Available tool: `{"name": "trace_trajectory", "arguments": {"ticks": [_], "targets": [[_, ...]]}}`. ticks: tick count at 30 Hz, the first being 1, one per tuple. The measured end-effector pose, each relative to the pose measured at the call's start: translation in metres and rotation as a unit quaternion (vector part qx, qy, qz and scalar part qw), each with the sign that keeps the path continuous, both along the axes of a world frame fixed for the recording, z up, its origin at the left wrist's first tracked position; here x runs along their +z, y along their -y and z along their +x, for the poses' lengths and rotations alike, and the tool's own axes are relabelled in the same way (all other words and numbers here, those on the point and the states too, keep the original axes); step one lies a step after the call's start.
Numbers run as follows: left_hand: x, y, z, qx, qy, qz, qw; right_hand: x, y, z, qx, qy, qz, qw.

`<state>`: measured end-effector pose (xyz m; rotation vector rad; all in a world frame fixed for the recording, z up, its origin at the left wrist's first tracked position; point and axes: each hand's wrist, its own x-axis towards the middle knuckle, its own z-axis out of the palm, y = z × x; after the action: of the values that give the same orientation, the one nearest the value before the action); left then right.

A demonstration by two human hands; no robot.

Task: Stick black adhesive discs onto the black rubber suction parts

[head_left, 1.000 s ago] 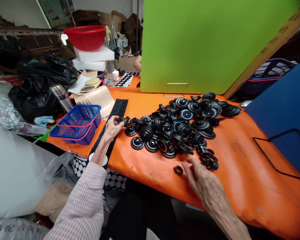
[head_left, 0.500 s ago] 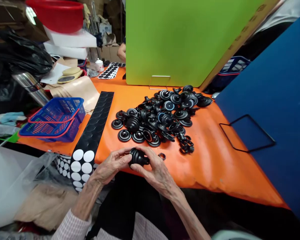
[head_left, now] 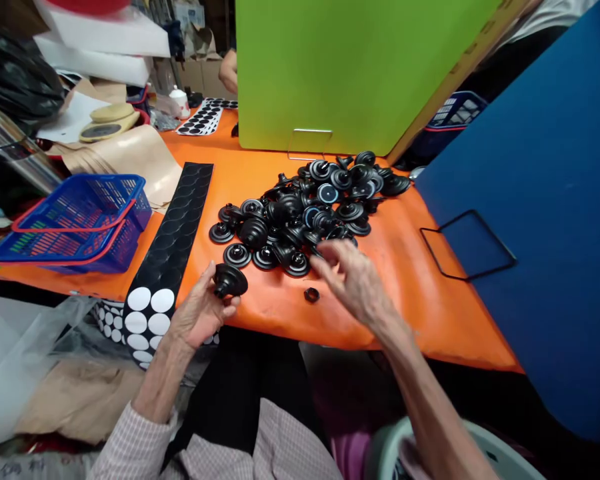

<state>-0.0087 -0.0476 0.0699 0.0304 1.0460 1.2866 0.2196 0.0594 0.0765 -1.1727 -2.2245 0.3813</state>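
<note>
A black stemmed disc (head_left: 231,281) sits in the left hand (head_left: 203,313), while the right hand (head_left: 354,280) reaches the pile of black ridged parts (head_left: 285,217).

The disc is gripped between the left thumb and fingers, stem toward the person, just off the near left side of the pile on the orange tabletop (head_left: 380,293); the right hand's fingers are bent at the pile's near right edge, and from here I cannot tell whether they have hold of anything, while a single black ring (head_left: 311,295) lies just left of that hand, near the table's front edge; over on the left, a strip of round stickers (head_left: 180,213) runs beside a blue plastic basket (head_left: 123,250), a green board (head_left: 320,73) stands on the far side, and a blue board (head_left: 530,167) stands at the right.
</note>
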Motion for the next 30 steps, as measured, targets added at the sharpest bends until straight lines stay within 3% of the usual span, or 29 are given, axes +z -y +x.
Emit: {"name": "trace_trajectory", "arguments": {"ticks": [4, 7, 12, 18, 22, 30], "targets": [[-0.001, -0.002, 0.012, -0.01, 0.021, -0.052, 0.998, -0.06, 0.045, 0.023, -0.007, 0.031, -0.033, 0.999], [-0.001, 0.001, 0.022, -0.032, 0.035, -0.027, 0.998, -0.077, 0.053, 0.027, -0.023, 0.019, -0.04, 0.999], [-0.005, 0.008, 0.036, -0.027, -0.031, 0.019, 0.999, -0.058, 0.058, 0.021, -0.015, -0.02, -0.048, 0.999], [-0.016, 0.013, 0.05, -0.044, -0.126, 0.105, 0.985, -0.024, 0.098, -0.014, -0.012, -0.179, -0.093, 0.979], [-0.018, 0.015, 0.056, -0.058, -0.175, 0.128, 0.974, -0.023, 0.109, -0.033, -0.011, -0.203, -0.08, 0.976], [-0.022, 0.018, 0.058, -0.093, -0.253, 0.15, 0.951, -0.034, 0.11, -0.041, -0.03, -0.171, -0.028, 0.984]]}}
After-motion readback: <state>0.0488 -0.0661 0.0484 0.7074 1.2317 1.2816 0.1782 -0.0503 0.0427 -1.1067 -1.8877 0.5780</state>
